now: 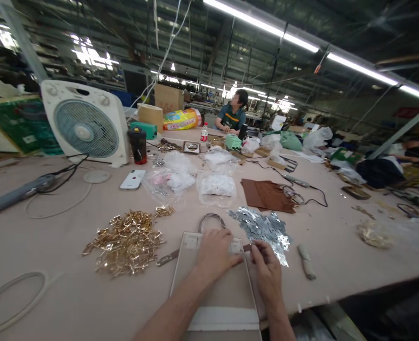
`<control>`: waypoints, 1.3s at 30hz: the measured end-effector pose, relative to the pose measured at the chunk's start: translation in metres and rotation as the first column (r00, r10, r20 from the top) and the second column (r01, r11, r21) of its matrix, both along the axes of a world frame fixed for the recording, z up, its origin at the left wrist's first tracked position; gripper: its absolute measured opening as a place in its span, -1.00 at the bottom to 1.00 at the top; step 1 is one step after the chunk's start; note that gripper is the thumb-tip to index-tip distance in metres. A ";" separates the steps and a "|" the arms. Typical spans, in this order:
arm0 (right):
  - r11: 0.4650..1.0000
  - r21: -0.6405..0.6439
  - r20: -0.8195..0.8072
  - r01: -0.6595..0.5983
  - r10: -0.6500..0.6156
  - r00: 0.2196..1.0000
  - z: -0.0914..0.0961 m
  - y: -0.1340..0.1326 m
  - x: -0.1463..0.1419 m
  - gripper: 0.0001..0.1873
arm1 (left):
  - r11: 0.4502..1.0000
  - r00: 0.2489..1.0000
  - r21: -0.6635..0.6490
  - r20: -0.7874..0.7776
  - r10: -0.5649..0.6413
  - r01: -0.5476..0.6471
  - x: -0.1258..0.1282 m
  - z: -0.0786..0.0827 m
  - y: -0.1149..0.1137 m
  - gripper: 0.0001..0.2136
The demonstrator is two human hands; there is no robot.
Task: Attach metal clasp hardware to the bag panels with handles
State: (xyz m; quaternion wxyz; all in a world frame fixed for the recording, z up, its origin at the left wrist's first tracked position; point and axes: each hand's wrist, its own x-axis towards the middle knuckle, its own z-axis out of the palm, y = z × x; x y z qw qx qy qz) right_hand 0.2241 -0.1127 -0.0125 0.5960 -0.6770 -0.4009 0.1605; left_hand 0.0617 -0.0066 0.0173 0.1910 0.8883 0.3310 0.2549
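Note:
My left hand lies knuckles-up on the far end of a flat beige board, fingers curled down over it; what they hold is hidden. My right hand is beside it at the board's right edge, thumb and fingers pinched on a small thin brown piece. A pile of gold metal clips lies left of the board. A heap of silver metal pieces lies just beyond my right hand. A metal blade-like tool sticks out from under the board on the left.
A white box fan, a white phone, a dark cup, plastic bags of white parts and brown leather pieces sit farther back. A grey roll lies right. A person sits at the far end.

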 end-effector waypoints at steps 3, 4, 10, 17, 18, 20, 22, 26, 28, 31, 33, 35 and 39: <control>0.988 -0.055 -0.047 -0.141 0.139 0.989 0.002 0.010 -0.016 -0.61 | 1.000 1.000 0.005 0.016 -0.009 0.009 -0.002 0.000 0.000 -0.50; 0.985 -0.072 -0.051 -0.155 0.152 0.987 0.003 0.011 -0.016 -0.62 | 1.000 1.000 0.004 0.026 -0.013 0.013 -0.002 0.000 0.001 -0.51; 0.987 -0.085 -0.072 -0.136 0.130 0.989 0.001 0.013 -0.004 -0.62 | 0.998 0.993 -0.012 0.102 -0.064 0.065 -0.005 -0.004 0.003 -0.55; 0.966 -0.134 -0.067 -0.223 0.215 0.974 0.005 0.015 -0.007 -0.63 | 0.998 0.995 -0.033 0.090 -0.048 0.051 -0.005 0.000 0.002 -0.70; 0.965 -0.138 -0.056 -0.224 0.218 0.974 0.005 0.016 -0.007 -0.64 | 0.998 0.996 -0.035 0.084 -0.043 0.046 -0.005 0.001 0.002 -0.71; 0.967 -0.136 -0.037 -0.217 0.214 0.976 0.005 0.017 -0.007 -0.65 | 0.999 0.997 -0.039 0.077 -0.032 0.035 -0.004 0.001 0.002 -0.73; 0.969 -0.132 -0.022 -0.208 0.207 0.978 0.003 0.018 -0.006 -0.65 | 0.999 0.997 -0.040 0.076 -0.025 0.029 -0.003 0.001 0.002 -0.73; 0.968 -0.143 -0.003 -0.207 0.209 0.978 -0.005 0.022 -0.003 -0.64 | 0.999 0.996 -0.045 0.087 -0.017 0.021 -0.002 -0.001 0.002 -0.75; 0.965 -0.156 0.000 -0.212 0.215 0.977 -0.007 0.023 -0.001 -0.64 | 0.998 0.996 -0.055 0.087 -0.014 0.019 -0.002 -0.002 0.003 -0.75; 0.961 -0.174 0.009 -0.215 0.220 0.975 -0.007 0.025 -0.001 -0.63 | 0.997 0.997 -0.068 0.082 -0.012 0.018 -0.002 -0.001 0.002 -0.75; 0.960 -0.178 0.014 -0.215 0.221 0.975 -0.005 0.026 -0.002 -0.61 | 0.997 0.996 -0.072 0.083 -0.012 0.018 -0.002 -0.001 0.002 -0.76; 0.958 -0.178 0.008 -0.226 0.231 0.973 -0.003 0.027 -0.002 -0.60 | 0.997 0.996 -0.071 0.087 -0.008 0.014 -0.002 -0.001 0.002 -0.77; 0.961 -0.184 -0.018 -0.207 0.207 0.978 -0.004 0.029 -0.003 -0.58 | 0.997 0.996 -0.071 0.089 0.000 0.006 -0.001 0.000 0.001 -0.76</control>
